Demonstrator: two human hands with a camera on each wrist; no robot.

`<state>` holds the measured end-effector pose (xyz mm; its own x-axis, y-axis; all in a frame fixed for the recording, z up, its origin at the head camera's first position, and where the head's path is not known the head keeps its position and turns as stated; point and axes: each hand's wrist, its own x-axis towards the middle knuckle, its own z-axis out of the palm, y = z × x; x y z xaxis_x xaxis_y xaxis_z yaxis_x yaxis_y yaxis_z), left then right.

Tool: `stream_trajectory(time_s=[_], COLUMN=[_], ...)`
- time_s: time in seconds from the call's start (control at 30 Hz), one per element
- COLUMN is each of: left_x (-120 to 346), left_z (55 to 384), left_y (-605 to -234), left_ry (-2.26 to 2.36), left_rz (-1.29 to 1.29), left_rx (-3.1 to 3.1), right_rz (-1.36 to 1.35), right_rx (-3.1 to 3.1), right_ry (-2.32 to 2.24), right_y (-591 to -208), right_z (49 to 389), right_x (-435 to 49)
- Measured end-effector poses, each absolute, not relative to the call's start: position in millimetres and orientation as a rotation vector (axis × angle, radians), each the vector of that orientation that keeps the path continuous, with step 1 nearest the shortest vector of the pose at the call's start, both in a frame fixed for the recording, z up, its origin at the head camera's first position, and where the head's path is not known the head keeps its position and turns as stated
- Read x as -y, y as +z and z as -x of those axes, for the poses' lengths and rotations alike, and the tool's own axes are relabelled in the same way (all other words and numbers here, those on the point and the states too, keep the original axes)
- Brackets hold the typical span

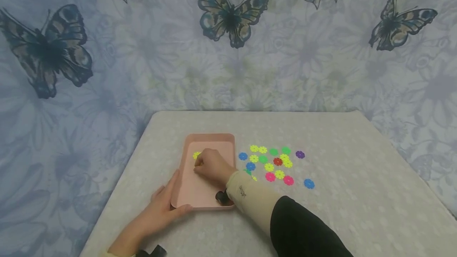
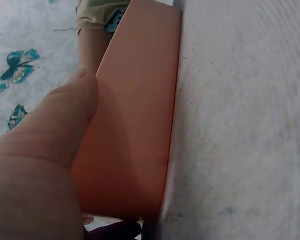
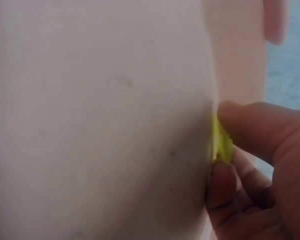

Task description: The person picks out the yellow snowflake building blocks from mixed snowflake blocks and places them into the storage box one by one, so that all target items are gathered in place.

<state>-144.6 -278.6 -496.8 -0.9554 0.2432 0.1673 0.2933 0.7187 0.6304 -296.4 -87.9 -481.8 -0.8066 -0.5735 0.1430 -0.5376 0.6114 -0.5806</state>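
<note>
A shallow pink tray [image 1: 208, 137] lies on the table. My left hand [image 1: 162, 205] holds its near left corner, fingers along the left side and thumb across the front wall. The left wrist view has that thumb [image 2: 65, 115] at the upper edge of the wall. Over the tray's inside, my right hand [image 1: 213, 165] reaches down and pinches a yellow flower-shaped disc [image 3: 221, 142] between thumb and fingers, close to the tray floor. Just beyond those fingertips, a yellow flower disc [image 1: 196, 155] shows inside the tray. The right forearm covers part of the tray's right side.
To the right of the tray, several flower discs lie scattered flat: yellow [image 1: 269, 167], green [image 1: 263, 159], blue [image 1: 250, 166], pink [image 1: 288, 180], red [image 1: 277, 162] and purple [image 1: 300, 154]. A pale cloth [image 1: 357, 209] covers the table, and a butterfly-patterned wall covering [image 1: 250, 78] rises behind it.
</note>
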Motion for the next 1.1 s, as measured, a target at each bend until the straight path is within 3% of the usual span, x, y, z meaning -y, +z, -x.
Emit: stream_trajectory(time_s=[0.73,0.93,1.1], left_x=[279,279,279], left_z=[148,148,149], left_y=[-499,-500,-499], left_ry=[-1.101,-1.073,-1.107], left_rz=[0.430,0.442,0.419], left_rx=[2.869,2.855,2.884], right_rz=[1.124,0.906,0.869], right_rx=[-2.807,-2.793,-2.757], right_ry=[-0.811,-1.187,-1.493], right_y=[-478,-471,-433], right_z=[295,293,289], right_x=[87,82,59])
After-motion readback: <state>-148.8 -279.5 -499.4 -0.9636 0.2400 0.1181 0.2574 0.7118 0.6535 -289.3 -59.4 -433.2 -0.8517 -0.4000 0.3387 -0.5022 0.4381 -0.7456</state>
